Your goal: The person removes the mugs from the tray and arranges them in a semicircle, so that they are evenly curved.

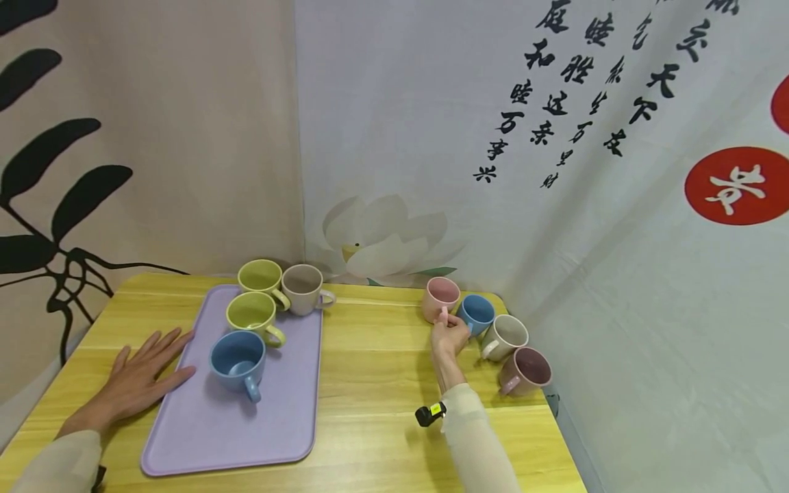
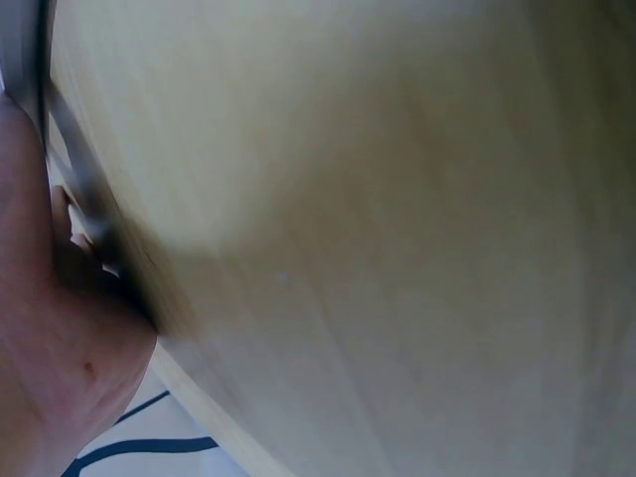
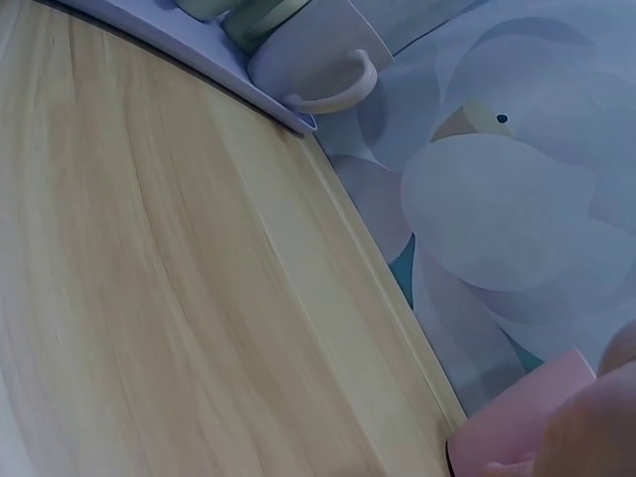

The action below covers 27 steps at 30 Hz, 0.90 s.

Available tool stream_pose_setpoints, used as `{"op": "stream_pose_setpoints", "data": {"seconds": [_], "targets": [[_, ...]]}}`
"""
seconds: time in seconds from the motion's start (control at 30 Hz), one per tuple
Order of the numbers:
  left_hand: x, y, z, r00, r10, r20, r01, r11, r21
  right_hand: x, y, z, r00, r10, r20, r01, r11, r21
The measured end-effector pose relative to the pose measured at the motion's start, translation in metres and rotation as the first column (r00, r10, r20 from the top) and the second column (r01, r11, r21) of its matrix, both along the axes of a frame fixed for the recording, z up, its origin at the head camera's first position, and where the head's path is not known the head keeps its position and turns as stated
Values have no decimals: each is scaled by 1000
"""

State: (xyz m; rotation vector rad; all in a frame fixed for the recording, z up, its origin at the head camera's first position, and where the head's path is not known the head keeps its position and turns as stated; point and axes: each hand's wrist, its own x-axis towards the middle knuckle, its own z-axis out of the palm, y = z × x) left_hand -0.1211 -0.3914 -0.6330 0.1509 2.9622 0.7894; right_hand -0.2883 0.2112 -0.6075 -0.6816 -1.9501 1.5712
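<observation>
At the back right of the table, my right hand (image 1: 450, 337) pinches the handle of a pink mug (image 1: 440, 296). The same pink mug (image 3: 522, 417) shows at the lower right of the right wrist view, partly hidden by the fingers. Close beside it stands a blue mug (image 1: 477, 313), then a cream mug (image 1: 505, 337) and a mauve mug (image 1: 526, 372). My left hand (image 1: 144, 373) lies with fingers spread on the table, its fingertips at the left rim of a lilac tray (image 1: 277, 424).
On the tray stand a front blue mug (image 1: 237, 359), a green mug (image 1: 251, 311), another green mug (image 1: 259, 275) at the back and a grey mug (image 1: 302, 289) at the back right corner. A printed curtain (image 1: 394, 137) hangs behind the wooden table (image 1: 370, 383).
</observation>
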Motion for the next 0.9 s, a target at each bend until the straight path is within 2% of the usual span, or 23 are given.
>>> {"op": "stream_pose_setpoints", "data": {"seconds": [0.03, 0.1, 0.17, 0.23, 0.27, 0.3, 0.4, 0.53, 0.6, 0.7, 0.9], "targets": [[0, 0, 0, 1000, 0, 0, 0, 1000, 0, -1, 0, -2, 1000, -9, -19, 9, 1000, 4], [0, 0, 0, 1000, 0, -3, 0, 1000, 2, 1, -6, 4, 999, -36, -14, 36, 999, 6], [1, 0, 0, 1000, -1, -7, 1, 1000, 5, 12, -18, 25, 999, -49, 23, 50, 999, -19], [1, 0, 1, 1000, -2, -12, 2, 1000, 5, 6, -19, 18, 997, -64, 45, 65, 998, -20], [1, 0, 1, 1000, -1, -12, 1, 1000, 4, 7, -21, 21, 995, -71, 64, 73, 997, -33], [1, 0, 1, 1000, 0, -11, 0, 1000, 3, 11, -23, 26, 996, -59, 62, 62, 997, -52], [1, 1, 2, 1000, 4, -9, -4, 1000, -2, 2, -18, 8, 996, -80, 39, 82, 995, -62], [1, 2, 2, 1000, 7, -10, -7, 1000, -2, 4, -22, 7, 993, -113, 17, 114, 991, -74], [1, 2, 2, 1000, 6, -10, -6, 1000, 1, 8, -25, 12, 993, -117, 9, 118, 990, -75], [1, 2, 2, 1000, 5, -9, -5, 1000, 3, 21, -35, 34, 995, -98, 10, 98, 989, -113], [2, 2, 3, 1000, 11, -17, -11, 1000, -4, 23, -40, 39, 994, -103, 27, 106, 985, -136]]}}
